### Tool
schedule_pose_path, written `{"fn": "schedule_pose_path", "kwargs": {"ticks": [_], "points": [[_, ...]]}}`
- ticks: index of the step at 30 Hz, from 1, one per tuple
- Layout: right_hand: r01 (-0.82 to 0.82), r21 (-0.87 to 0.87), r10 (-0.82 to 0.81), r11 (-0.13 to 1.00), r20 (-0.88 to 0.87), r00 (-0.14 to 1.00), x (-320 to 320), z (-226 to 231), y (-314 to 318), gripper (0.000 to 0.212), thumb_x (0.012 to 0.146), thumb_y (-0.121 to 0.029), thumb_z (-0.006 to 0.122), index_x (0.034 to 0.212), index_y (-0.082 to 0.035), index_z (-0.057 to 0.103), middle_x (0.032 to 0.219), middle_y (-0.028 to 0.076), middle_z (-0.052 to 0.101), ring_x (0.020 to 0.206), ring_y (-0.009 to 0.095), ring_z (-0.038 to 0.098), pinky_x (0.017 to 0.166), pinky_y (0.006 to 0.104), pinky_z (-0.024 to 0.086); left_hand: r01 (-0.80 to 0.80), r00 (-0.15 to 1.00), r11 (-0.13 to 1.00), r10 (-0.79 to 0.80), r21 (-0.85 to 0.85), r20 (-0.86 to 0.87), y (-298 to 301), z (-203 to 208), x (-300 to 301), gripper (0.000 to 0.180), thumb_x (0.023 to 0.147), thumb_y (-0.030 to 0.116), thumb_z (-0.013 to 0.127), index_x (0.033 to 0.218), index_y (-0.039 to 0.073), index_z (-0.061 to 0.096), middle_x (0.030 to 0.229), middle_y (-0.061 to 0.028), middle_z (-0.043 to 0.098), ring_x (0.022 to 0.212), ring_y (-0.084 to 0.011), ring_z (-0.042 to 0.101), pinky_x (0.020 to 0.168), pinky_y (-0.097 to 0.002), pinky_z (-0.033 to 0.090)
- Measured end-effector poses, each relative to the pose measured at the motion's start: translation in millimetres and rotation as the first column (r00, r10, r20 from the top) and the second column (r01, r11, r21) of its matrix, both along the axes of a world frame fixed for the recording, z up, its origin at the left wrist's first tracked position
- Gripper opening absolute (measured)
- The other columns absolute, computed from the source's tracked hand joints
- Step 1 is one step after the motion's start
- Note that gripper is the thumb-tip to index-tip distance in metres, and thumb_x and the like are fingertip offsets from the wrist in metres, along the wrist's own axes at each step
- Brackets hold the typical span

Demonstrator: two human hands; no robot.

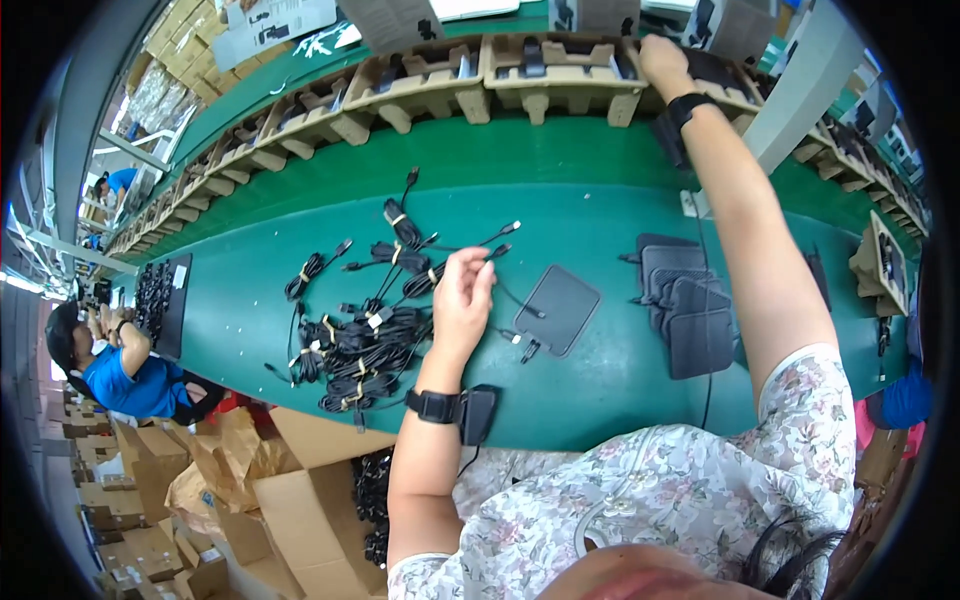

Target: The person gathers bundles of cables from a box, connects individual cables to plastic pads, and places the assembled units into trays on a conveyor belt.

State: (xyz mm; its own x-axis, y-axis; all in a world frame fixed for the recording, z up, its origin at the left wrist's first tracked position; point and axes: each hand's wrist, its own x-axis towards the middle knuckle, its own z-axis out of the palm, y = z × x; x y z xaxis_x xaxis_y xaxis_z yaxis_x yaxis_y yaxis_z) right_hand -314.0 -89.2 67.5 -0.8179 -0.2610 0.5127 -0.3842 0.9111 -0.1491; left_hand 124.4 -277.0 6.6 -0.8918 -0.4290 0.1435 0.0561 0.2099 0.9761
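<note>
My left hand (463, 300) is closed, its fingertips pinched around a black USB cable (497, 251) at the right edge of a heap of coiled black cables (370, 350). To the right, a flat dark rounded pad (563, 312) lies on the green bench, with loose cable plugs (527, 348) by its lower left corner. My right hand (664, 64) reaches far forward to a moulded pulp tray (625, 97) on the ledge. Its fingers are bent down at the tray, and whatever they hold is hidden. A stack of similar dark pads (702, 340) sits left of my right forearm.
More pulp trays (365, 95) line the far ledge, with printed boxes (600, 15) behind. A grey post (810, 80) rises beyond my right arm. Open cardboard cartons (300, 520) stand below the bench at left. A person in blue (130, 375) works farther left.
</note>
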Motion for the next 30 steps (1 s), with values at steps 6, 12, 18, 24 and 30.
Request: {"fn": "schedule_pose_path", "kwargs": {"ticks": [6, 12, 18, 24, 30], "points": [[0.01, 0.378, -0.116, 0.926, 0.258, 0.959, 14.8, 33.7, 8.2, 0.029, 0.089, -0.02, 0.051, 0.11, -0.001, 0.057, 0.108, 0.019, 0.06, 0.102, 0.028, 0.058, 0.087, 0.0354, 0.045, -0.018, 1.0, 0.988, 0.019, -0.154, 0.006, -1.1, -8.4, -11.8, 0.013, 0.09, 0.008, 0.055, 0.103, 0.003, 0.054, 0.072, -0.0019, 0.057, 0.054, -0.0067, 0.049, 0.049, -0.0214, 0.04], [-0.594, -0.031, 0.58, 0.804, -0.182, 0.794, 42.6, 11.6, 41.9, 0.031, 0.085, -0.028, 0.052, 0.096, -0.003, 0.065, 0.095, 0.02, 0.063, 0.093, 0.033, 0.059, 0.082, 0.0396, 0.046, -0.01, 1.0, 0.982, 0.014, -0.187, 0.017, -4.3, -3.6, -12.6, 0.013, 0.09, 0.009, 0.055, 0.101, 0.003, 0.055, 0.071, -0.0022, 0.059, 0.055, -0.0089, 0.052, 0.05, -0.0232, 0.042], [-0.942, 0.006, 0.803, 0.337, -0.524, 0.284, 195.6, 26.5, -3.8, 0.022, 0.085, -0.019, 0.052, 0.094, -0.004, 0.065, 0.091, 0.019, 0.063, 0.09, 0.033, 0.059, 0.078, 0.0397, 0.047, -0.017, 0.999, 0.964, 0.005, -0.265, -0.047, -8.6, -9.0, -15.1, 0.013, 0.089, 0.011, 0.056, 0.099, 0.004, 0.056, 0.072, -0.0028, 0.06, 0.057, -0.0103, 0.054, 0.052, -0.0244, 0.044], [-0.906, 0.262, 0.768, 0.332, 0.483, 0.421, 338.3, -26.0, 9.6, 0.095, 0.061, -0.048, 0.076, 0.137, -0.009, 0.036, 0.138, 0.022, 0.036, 0.127, 0.043, 0.032, 0.103, 0.0503, 0.03, 0.074, 0.997, 0.979, -0.077, -0.19, -0.006, -6.5, -3.7, -10.3, 0.014, 0.09, 0.012, 0.057, 0.1, 0.002, 0.057, 0.077, -0.0025, 0.059, 0.059, -0.0071, 0.051, 0.054, -0.0209, 0.043], [-0.918, 0.142, 0.824, 0.37, 0.406, 0.395, 335.7, -40.7, 8.4, 0.088, 0.061, -0.05, 0.075, 0.131, -0.006, 0.042, 0.135, 0.021, 0.038, 0.126, 0.04, 0.033, 0.101, 0.049, 0.032, -0.026, 0.998, 0.914, -0.002, -0.406, -0.069, 4.7, -8.5, -6.1, 0.025, 0.085, 0.019, 0.063, 0.103, 0.003, 0.058, 0.094, -0.0104, 0.062, 0.078, -0.0196, 0.059, 0.069, -0.0311, 0.048]]}}
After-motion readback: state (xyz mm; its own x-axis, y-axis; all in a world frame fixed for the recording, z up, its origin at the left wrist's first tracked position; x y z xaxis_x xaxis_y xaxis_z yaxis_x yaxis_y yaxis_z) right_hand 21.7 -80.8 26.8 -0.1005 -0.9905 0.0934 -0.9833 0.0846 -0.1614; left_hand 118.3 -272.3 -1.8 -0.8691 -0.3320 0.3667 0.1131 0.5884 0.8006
